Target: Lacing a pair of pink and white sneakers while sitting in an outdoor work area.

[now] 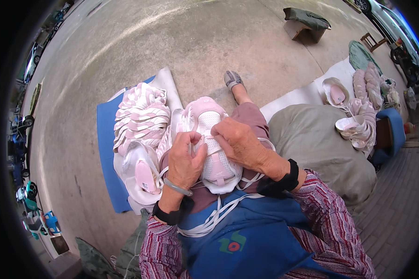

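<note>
A pink and white shoe upper [215, 173] lies across my lap with its tongue and eyelet area facing up. Both hands meet over its lacing. My left hand [185, 160] has thumb and forefinger pinched at a white shoelace [214, 150] on the upper's left side. From the other side, my right hand [241, 142] is closed with its fingertips on the lacing, close to the left fingers. The fingers partly hide the thin lace. A bundle of loose white laces [214, 218] hangs over my blue apron [251, 242].
Left of my legs, stacked pink and white shoe uppers [142, 111] lie on a blue sheet [109, 158]. A grey-green cloth bundle [316, 144] sits at my right. Beyond it are more uppers [358, 123] and a blue chair [391, 132]. A covered box [305, 30] stands farther off.
</note>
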Tool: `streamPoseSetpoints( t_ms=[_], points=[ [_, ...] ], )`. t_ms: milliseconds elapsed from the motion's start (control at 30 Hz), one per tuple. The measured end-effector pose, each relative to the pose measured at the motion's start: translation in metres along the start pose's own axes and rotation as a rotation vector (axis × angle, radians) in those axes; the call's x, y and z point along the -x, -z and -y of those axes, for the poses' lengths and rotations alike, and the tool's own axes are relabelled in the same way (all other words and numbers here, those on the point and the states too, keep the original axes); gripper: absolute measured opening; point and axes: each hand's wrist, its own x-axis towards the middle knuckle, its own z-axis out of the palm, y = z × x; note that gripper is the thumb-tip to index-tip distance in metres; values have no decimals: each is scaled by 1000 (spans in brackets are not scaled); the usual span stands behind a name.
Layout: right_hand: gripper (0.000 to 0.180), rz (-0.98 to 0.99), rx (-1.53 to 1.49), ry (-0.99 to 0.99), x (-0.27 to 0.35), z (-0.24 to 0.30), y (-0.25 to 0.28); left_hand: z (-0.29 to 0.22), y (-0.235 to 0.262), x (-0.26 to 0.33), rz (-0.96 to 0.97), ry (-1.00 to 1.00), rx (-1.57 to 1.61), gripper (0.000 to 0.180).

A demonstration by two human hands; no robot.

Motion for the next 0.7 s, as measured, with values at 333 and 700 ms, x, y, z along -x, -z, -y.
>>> streamPoseSetpoints(
  t_ms=[333,700],
  points=[
    [19,-19,116,0,0,12,-1,-1,-2,-3,-27,60,75,18],
    [20,-116,154,10,9,11,7,-19,3,-19,98,-54,-249,11]
  ],
)
